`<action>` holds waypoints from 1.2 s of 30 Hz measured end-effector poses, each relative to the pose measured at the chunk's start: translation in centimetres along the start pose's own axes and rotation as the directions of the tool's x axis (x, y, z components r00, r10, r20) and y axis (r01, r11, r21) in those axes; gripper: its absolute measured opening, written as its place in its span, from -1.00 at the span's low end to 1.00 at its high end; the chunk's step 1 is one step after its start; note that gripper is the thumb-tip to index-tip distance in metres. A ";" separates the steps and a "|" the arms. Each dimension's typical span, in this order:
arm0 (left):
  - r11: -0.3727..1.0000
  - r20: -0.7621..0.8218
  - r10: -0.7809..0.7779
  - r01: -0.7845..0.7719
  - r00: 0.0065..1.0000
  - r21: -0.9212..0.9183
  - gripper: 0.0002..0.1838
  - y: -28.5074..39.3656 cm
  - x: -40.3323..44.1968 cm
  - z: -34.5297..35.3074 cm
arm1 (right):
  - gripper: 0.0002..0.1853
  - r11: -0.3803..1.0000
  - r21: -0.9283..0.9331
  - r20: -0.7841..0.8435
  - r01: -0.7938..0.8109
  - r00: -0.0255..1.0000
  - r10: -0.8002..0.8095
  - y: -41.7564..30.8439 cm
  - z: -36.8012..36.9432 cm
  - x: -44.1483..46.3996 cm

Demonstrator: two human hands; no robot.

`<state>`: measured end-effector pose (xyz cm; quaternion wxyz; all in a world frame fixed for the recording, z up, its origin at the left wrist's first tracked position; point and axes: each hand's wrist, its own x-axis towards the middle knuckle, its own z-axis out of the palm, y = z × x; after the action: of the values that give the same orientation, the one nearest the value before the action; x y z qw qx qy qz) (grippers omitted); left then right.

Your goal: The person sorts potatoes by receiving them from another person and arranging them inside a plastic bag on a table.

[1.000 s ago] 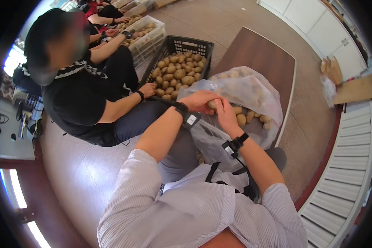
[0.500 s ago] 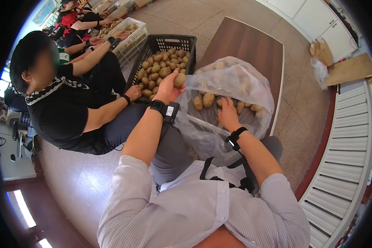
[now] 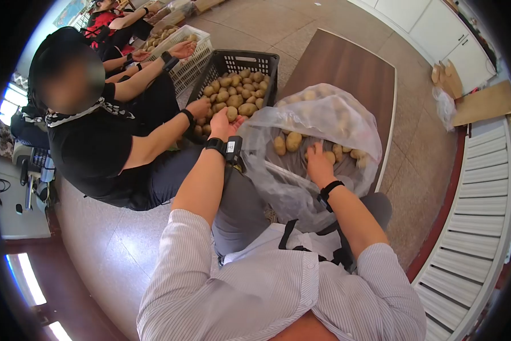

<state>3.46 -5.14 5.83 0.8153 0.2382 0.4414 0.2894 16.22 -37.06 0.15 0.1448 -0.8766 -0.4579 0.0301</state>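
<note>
My left hand [image 3: 223,127] is curled around a potato [image 3: 231,114] at the near edge of a black crate [image 3: 245,58] filled with potatoes. My right hand [image 3: 320,166] reaches into the mouth of a clear plastic bag [image 3: 289,119], its fingers bent around a potato [image 3: 329,156]; the fingertips are partly hidden. Several more potatoes lie in the bag, among them one potato [image 3: 293,141] left of that hand. Thin plastic film covers those farther back.
The bag rests on a brown board [image 3: 338,65]. At my left sits a co-worker [image 3: 90,153], whose hand [image 3: 198,108] is at the crate's near side. White crates [image 3: 190,68] and other people are beyond. A white radiator [image 3: 471,193] stands on the right.
My left hand has shifted left with its potato, toward the crate. My right hand stays in the bag, its fingers slightly moved among the potatoes. The co-worker's near hand has lifted toward the crate's potatoes.
</note>
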 end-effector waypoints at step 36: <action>0.865 0.374 0.007 -0.193 0.928 0.464 -0.69 -1.8 -9.0 4.0 | -0.63 0.684 0.651 0.096 -0.329 0.930 0.356 -0.2 -2.8 -4.3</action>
<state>3.40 -13.18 11.91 0.7778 0.5096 0.3306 0.1614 14.11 -41.06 2.50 0.4438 -0.8393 -0.2432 0.1985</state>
